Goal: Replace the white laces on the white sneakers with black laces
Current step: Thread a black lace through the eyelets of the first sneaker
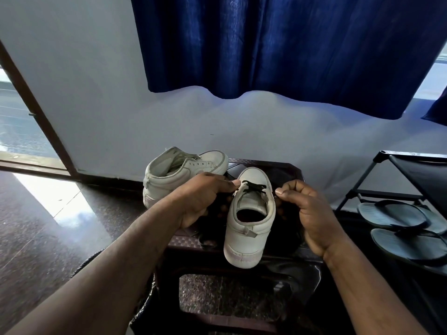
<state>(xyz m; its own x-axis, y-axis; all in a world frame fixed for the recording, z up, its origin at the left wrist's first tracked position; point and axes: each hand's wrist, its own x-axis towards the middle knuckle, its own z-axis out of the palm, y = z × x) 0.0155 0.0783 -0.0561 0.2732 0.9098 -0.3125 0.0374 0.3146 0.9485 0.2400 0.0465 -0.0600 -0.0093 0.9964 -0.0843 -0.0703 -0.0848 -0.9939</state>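
Note:
A white sneaker stands heel toward me on a dark stool, with a black lace crossed through its eyelets nearest the toe. My left hand pinches the lace's left end beside the shoe. At the shoe's right side, my right hand has its fingers curled and pinches the other end; the lace there is hard to see against the dark stool. A second white sneaker, unlaced with bare eyelets, rests at the back left of the stool.
A black shoe rack stands at the right, holding grey flip-flops. A blue curtain hangs over the pale wall behind. Polished stone floor lies to the left, below a doorway frame.

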